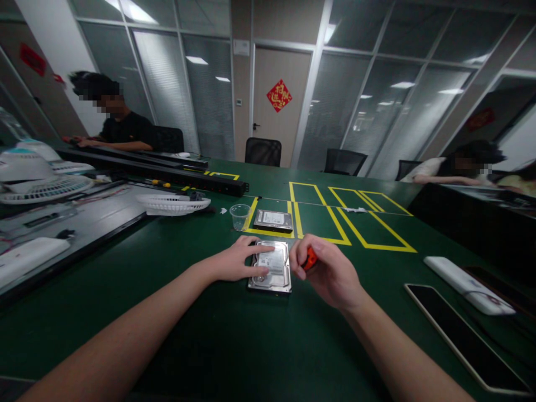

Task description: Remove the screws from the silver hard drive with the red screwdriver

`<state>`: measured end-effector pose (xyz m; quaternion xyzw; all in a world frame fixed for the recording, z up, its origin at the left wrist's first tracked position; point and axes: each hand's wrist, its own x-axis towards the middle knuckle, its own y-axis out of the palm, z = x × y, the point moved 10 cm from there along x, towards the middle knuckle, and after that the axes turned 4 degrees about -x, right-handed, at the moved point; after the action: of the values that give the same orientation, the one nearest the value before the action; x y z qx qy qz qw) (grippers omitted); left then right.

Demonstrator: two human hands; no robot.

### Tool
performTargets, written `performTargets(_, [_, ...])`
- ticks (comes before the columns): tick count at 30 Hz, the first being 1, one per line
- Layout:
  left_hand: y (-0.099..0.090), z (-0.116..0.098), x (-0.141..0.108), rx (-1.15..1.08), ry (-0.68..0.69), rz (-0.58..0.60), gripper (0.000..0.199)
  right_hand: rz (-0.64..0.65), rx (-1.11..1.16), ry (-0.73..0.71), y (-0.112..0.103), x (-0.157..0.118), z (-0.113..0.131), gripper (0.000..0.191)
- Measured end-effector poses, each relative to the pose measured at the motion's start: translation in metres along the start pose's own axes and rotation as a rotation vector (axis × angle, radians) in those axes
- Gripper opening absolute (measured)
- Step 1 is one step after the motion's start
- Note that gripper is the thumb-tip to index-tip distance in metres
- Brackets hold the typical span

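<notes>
A silver hard drive lies flat on the green table in front of me, its label side up. My left hand reaches over its left edge, fingers spread and resting on the top. Just off the drive's right side, my right hand is closed around the red-orange and black handle of a screwdriver; its shaft is hidden. Behind the first drive, a second hard drive lies inside a yellow taped frame. A clear plastic cup stands to the left of that one.
White fan parts, long black bars and a flat metal panel crowd the left. At right are a phone and a white power strip. Yellow tape frames mark the table. Other people sit at both far sides.
</notes>
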<state>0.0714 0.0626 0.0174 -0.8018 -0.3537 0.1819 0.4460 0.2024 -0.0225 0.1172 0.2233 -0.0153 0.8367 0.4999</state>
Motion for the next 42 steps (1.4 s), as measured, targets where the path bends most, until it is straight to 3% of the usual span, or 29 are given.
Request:
performTargets(15, [0.0009,0.0006,0.0009,0.021,0.025,-0.022,0.067,-0.024,-0.009,-0.005,-0.0021,-0.0022,-0.0018,0.017])
performTargets(21, [0.0001,0.0019,0.0001,0.009,-0.006,0.000,0.072,-0.045,0.008,0.004,-0.0049,-0.0010,-0.0010,0.040])
performTargets(27, [0.0007,0.0018,0.0009,0.013,0.011,-0.004,0.070,-0.013,-0.009,-0.007,-0.0020,-0.0013,-0.0001,0.023])
performTargets(37, [0.0005,0.0012,0.0001,0.019,0.005,-0.001,0.069,0.006,0.012,0.003,-0.0001,-0.0026,-0.0016,0.015])
performTargets(42, [0.0004,-0.0017,-0.0003,0.031,0.009,0.005,0.068,0.001,0.035,-0.014,-0.0021,-0.0013,0.0012,0.039])
